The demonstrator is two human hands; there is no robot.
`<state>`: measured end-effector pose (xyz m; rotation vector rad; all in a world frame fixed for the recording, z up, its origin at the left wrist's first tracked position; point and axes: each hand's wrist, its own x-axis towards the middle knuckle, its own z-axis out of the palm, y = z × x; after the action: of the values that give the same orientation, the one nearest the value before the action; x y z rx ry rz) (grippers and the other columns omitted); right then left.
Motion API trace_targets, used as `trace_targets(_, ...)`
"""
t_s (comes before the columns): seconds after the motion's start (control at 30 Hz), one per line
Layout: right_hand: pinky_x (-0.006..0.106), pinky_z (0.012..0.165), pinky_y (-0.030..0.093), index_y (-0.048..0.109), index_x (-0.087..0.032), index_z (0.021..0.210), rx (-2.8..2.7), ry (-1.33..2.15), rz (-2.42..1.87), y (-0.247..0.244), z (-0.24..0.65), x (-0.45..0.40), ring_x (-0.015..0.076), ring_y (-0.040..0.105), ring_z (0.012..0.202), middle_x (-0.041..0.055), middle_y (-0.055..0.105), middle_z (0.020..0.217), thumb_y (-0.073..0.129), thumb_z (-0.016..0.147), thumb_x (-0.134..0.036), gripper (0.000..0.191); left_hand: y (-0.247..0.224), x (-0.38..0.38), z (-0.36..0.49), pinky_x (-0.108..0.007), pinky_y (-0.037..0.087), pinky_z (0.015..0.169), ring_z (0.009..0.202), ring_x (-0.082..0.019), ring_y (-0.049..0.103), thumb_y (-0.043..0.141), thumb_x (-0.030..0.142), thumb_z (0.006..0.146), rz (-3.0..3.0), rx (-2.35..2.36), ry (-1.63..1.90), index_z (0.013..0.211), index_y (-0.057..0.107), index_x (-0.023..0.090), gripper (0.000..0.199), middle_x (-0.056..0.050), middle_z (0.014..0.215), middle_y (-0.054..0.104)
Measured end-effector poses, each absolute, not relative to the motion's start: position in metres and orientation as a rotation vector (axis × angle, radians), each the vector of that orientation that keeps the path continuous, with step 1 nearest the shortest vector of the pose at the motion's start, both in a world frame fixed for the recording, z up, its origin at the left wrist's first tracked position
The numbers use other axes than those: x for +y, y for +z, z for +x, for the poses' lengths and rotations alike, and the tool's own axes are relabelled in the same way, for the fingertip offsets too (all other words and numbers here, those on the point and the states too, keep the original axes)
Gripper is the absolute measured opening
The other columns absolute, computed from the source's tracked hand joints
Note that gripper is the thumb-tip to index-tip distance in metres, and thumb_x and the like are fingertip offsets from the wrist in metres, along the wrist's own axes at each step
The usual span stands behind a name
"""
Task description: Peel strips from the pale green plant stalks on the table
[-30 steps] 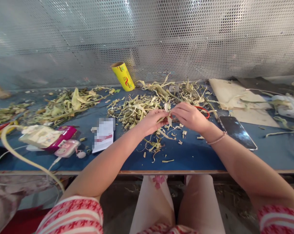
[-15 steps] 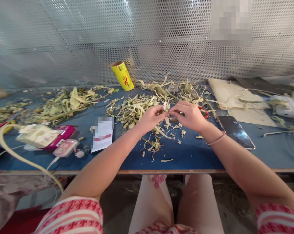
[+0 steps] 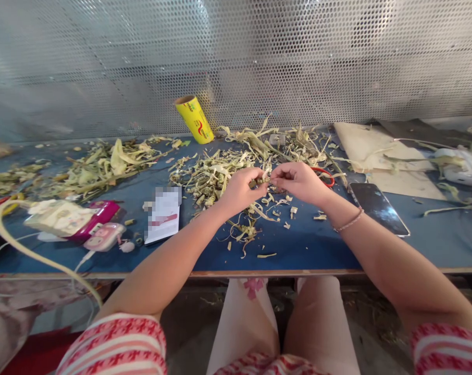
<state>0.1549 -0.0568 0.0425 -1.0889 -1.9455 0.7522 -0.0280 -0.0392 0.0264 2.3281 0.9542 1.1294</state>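
Over the middle of the blue table (image 3: 298, 255), my left hand (image 3: 246, 188) and my right hand (image 3: 296, 181) meet fingertip to fingertip. Between the thumb and fingers of my left hand is a small pale green piece of plant (image 3: 262, 179). My right hand pinches at its right side; what its fingertips grip is too small to make out. Left of and behind my hands lies a heap of pale green plant pieces (image 3: 207, 179). Cut scraps and thin peelings (image 3: 246, 229) are scattered below them. Red scissor-like handles (image 3: 326, 176) show behind my right wrist.
A yellow cardboard tube (image 3: 197, 122) leans at the back by the perforated metal panel (image 3: 142, 67). Phones lie on the left (image 3: 165, 213) and right (image 3: 379, 208). A leafy pile (image 3: 103, 164), a pink case (image 3: 103, 237) and a cable (image 3: 36, 252) are on the left; cardboard (image 3: 380, 148) is back right.
My fingertips have parted slightly and shifted around the plant piece. A pale strip that stood up between my hands no longer shows. The camera view has moved slightly.
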Motion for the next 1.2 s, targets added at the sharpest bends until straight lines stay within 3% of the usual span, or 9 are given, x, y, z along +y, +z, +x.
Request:
trace_targets(0.13, 0.022, 0.05, 0.038, 0.062, -0.014, 0.071, -1.796, 1.121, -1.143, 0.044, 0.154, -0.057, 0.0069, 0.048, 0.051, -0.003, 0.055, 0.056, 0.062, 0.072, -0.021, 0.007, 0.028, -0.043, -0.026, -0.027, 0.04, 0.065, 0.068, -0.012, 0.049, 0.057, 0.021, 0.072, 2.454, 0.979, 1.143, 0.073, 0.058, 0.018, 0.004, -0.001, 0.07, 0.058)
trace_targets(0.3, 0.022, 0.054, 0.045, 0.064, -0.014, 0.073, -1.647, 1.413, -1.174, 0.05, 0.162, -0.054, 0.0074, 0.053, 0.054, -0.0002, 0.059, 0.059, 0.067, 0.069, -0.023, 0.011, 0.03, -0.046, -0.026, -0.025, 0.039, 0.058, 0.062, -0.011, 0.049, 0.056, 0.024, 0.073, 2.319, 0.958, 1.052, 0.073, 0.058, 0.018, 0.007, 0.0, 0.067, 0.057)
trace_targets(0.37, 0.024, 0.06, 0.048, 0.064, -0.014, 0.076, -1.714, 1.218, -1.261, 0.052, 0.174, -0.048, 0.0097, 0.057, 0.06, 0.0028, 0.063, 0.065, 0.063, 0.075, -0.028, 0.014, 0.029, -0.042, -0.029, -0.024, 0.039, 0.056, 0.059, -0.01, 0.049, 0.057, 0.027, 0.075, 2.139, 0.953, 1.051, 0.073, 0.058, 0.017, 0.01, 0.001, 0.066, 0.057)
trace_targets(0.5, 0.032, 0.081, 0.047, 0.066, -0.011, 0.089, -1.971, 0.23, -1.752, 0.05, 0.202, -0.033, 0.0201, 0.062, 0.088, 0.0113, 0.068, 0.089, 0.052, 0.081, -0.024, 0.02, 0.022, -0.024, -0.033, -0.021, 0.039, 0.052, 0.054, -0.007, 0.048, 0.062, 0.032, 0.072, 1.76, 0.935, 1.16, 0.073, 0.059, 0.017, 0.015, 0.0, 0.069, 0.063)
trace_targets(0.53, 0.035, 0.082, 0.047, 0.067, -0.008, 0.09, -2.076, 0.13, -1.941, 0.048, 0.206, -0.031, 0.0248, 0.062, 0.093, 0.0162, 0.067, 0.094, 0.055, 0.079, -0.024, 0.023, 0.02, -0.02, -0.033, -0.021, 0.039, 0.051, 0.053, -0.007, 0.048, 0.063, 0.032, 0.071, 1.657, 0.937, 1.183, 0.073, 0.059, 0.017, 0.016, -0.001, 0.069, 0.064)
trace_targets(0.67, 0.039, 0.086, 0.045, 0.058, 0.001, 0.115, -2.301, 0.058, -2.345, 0.036, 0.208, -0.027, 0.0361, 0.056, 0.111, 0.0297, 0.054, 0.123, 0.057, 0.074, -0.02, 0.046, 0.016, -0.014, -0.03, -0.018, 0.04, 0.049, 0.056, -0.006, 0.05, 0.069, 0.03, 0.064, 1.373, 0.94, 1.172, 0.071, 0.059, 0.016, 0.017, -0.001, 0.07, 0.065)
trace_targets(0.77, 0.038, 0.089, 0.044, 0.053, 0.004, 0.118, -2.272, -0.017, -2.315, 0.027, 0.207, -0.025, 0.0356, 0.054, 0.114, 0.03, 0.057, 0.116, 0.053, 0.074, -0.014, 0.047, 0.015, -0.015, -0.028, -0.017, 0.04, 0.049, 0.056, -0.005, 0.049, 0.07, 0.029, 0.063, 1.237, 0.953, 1.155, 0.071, 0.06, 0.016, 0.018, -0.001, 0.07, 0.064)
trace_targets(0.93, 0.033, 0.075, 0.047, 0.043, 0.002, 0.12, -2.133, 0.132, -2.292, 0.024, 0.215, -0.021, 0.0322, 0.064, 0.097, 0.026, 0.064, 0.102, 0.056, 0.07, -0.015, 0.055, 0.017, -0.014, -0.029, -0.016, 0.037, 0.047, 0.054, -0.004, 0.047, 0.068, 0.026, 0.062, 1.079, 0.922, 1.181, 0.068, 0.06, 0.015, 0.015, 0.0, 0.068, 0.063)
trace_targets(1.2, 0.036, 0.076, 0.046, 0.045, -0.004, 0.115, -2.035, -0.002, -2.258, 0.035, 0.211, -0.027, 0.0332, 0.064, 0.096, 0.0235, 0.064, 0.103, 0.051, 0.072, -0.019, 0.046, 0.021, -0.014, -0.029, -0.016, 0.034, 0.046, 0.049, -0.003, 0.043, 0.066, 0.025, 0.062, 1.006, 0.892, 1.208, 0.064, 0.061, 0.014, 0.013, 0.003, 0.056, 0.053)
